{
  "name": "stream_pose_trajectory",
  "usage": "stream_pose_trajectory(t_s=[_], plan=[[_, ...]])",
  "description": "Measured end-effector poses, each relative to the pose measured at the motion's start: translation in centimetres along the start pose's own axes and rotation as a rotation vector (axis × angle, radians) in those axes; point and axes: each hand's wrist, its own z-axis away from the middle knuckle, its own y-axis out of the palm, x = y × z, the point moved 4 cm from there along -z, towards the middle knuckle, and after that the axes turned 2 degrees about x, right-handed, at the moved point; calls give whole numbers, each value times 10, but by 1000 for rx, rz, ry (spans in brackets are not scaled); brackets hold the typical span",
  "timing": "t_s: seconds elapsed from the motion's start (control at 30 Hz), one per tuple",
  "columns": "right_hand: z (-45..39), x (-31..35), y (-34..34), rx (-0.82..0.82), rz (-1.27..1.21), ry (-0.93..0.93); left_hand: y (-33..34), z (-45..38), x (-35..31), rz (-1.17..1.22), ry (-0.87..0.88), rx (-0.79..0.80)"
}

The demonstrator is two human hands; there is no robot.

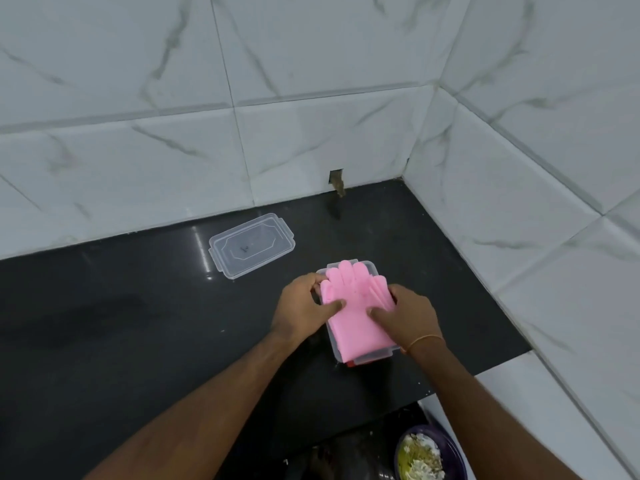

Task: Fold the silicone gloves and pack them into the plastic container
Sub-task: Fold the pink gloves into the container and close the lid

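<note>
A pink silicone glove (pixel 356 308) lies flat on top of a clear plastic container (pixel 367 356) on the black counter, its fingers pointing toward the wall and sticking out past the far rim. Something red shows under it at the near end of the container. My left hand (pixel 304 304) holds the glove's left edge, thumb pressing on top. My right hand (pixel 407 315) holds the right edge, thumb on the pink surface too. The container's clear lid (pixel 251 245) lies apart, to the back left.
The black counter (pixel 138 323) ends at a white marble-tiled wall behind and on the right. A small hole (pixel 336 178) in the tile sits at the counter's back. Below the counter's near edge stands a dark bowl (pixel 429 452) with scraps.
</note>
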Motion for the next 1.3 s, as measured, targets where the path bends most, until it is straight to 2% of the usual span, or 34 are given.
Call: stream_pose_trajectory(t_s=[0.13, 0.2, 0.23, 0.3, 0.37, 0.43, 0.5, 0.7, 0.8, 0.97, 1.13, 1.3], plan=[[-8, 3, -17, -116, 223, -6, 1, -24, -24, -279, 138, 6], [3, 8, -21, -199, 295, -48, -5, -25, -42, -354, 345, 29], [7, 11, -24, -241, 271, -80, -6, -27, -52, -379, 476, 113], [12, 15, -23, -235, 168, -100, 1, -36, -69, -482, 697, 406], [14, 17, -15, -124, 127, -55, 14, -48, -82, -631, 756, 688], [18, 21, -1, -16, 161, -43, 28, -57, -88, -798, 706, 860], [18, 25, 9, 20, 193, -54, 40, -62, -90, -912, 685, 920], [5, 25, 31, 71, 270, -39, 57, -63, -70, -948, 500, 927], [-2, 25, 36, 115, 294, -70, 55, -61, -64, -947, 466, 898], [-10, 46, 45, 255, 336, -218, 29, -48, -47, -1052, 421, 857], [-3, 89, 72, 420, 474, -447, -11, -6, -14, -1123, 363, 827], [10, 148, 111, 461, 570, -664, -72, 20, 25, -1063, 227, 753]])
